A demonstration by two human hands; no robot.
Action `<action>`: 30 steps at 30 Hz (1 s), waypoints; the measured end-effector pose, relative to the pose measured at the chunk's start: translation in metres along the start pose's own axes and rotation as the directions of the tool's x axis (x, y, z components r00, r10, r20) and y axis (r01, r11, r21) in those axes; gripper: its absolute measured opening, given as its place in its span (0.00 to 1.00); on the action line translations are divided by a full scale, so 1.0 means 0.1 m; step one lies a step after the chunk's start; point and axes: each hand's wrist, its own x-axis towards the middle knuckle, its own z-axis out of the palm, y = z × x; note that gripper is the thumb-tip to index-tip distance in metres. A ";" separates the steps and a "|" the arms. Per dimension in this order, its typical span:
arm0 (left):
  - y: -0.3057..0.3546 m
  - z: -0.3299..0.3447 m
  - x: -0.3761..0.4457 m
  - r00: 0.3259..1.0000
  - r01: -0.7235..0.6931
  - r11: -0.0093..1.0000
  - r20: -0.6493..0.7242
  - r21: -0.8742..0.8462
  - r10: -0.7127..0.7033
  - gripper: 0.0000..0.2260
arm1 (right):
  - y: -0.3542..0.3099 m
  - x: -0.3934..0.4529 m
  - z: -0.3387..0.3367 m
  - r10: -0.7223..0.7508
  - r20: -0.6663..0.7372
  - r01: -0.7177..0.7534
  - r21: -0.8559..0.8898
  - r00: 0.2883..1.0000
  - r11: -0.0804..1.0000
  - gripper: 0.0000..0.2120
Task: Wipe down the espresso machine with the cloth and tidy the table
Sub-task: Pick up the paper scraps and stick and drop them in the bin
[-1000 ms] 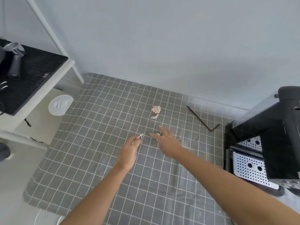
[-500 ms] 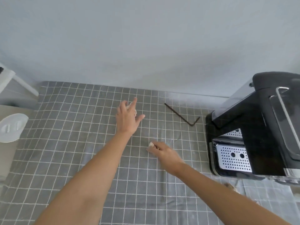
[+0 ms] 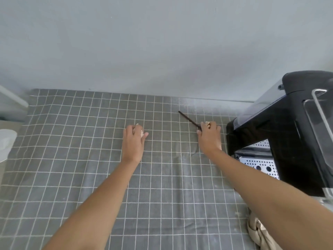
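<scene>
My left hand (image 3: 134, 139) lies on the grey checked tablecloth (image 3: 72, 159) with its fingers closed over a crumpled beige paper scrap (image 3: 141, 132). My right hand (image 3: 209, 136) is further right, fingers closed on the near end of a thin dark bent stick (image 3: 187, 119); a small pale scrap (image 3: 207, 123) shows at its fingertips. The black espresso machine (image 3: 281, 134) stands at the right, its perforated metal drip tray (image 3: 257, 163) facing me. A beige cloth (image 3: 259, 233) lies bunched at the bottom right, partly hidden by my right forearm.
A pale wall runs along the table's far edge. A white round lid (image 3: 5, 141) sits off the tablecloth's left edge. A white frame (image 3: 12, 100) shows at the far left.
My left hand closed over the crumpled scrap. My right hand moved right and away from me to the dark stick, carrying the small pale scrap. The view shifted right.
</scene>
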 end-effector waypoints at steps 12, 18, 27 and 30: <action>0.44 -0.30 -0.60 0.992 0.117 0.932 0.006 -0.343 -0.123 0.16 | -0.13 -0.65 -0.26 -0.133 -0.011 0.133 0.083 0.991 0.988 0.05; 1.17 -0.40 -1.12 0.968 0.237 0.800 0.200 -0.551 -0.149 0.13 | 0.10 -1.46 -0.73 -0.209 0.207 0.090 0.470 0.956 0.878 0.16; 2.60 -0.07 -2.25 0.873 0.392 0.673 0.485 -0.628 -0.056 0.06 | 1.91 -2.67 -1.08 -0.189 0.291 0.017 0.504 0.938 0.863 0.08; 3.18 0.17 -2.64 0.835 0.406 0.692 0.549 -0.597 -0.016 0.06 | 2.77 -3.04 -1.29 -0.128 0.254 -0.029 0.536 0.959 0.844 0.10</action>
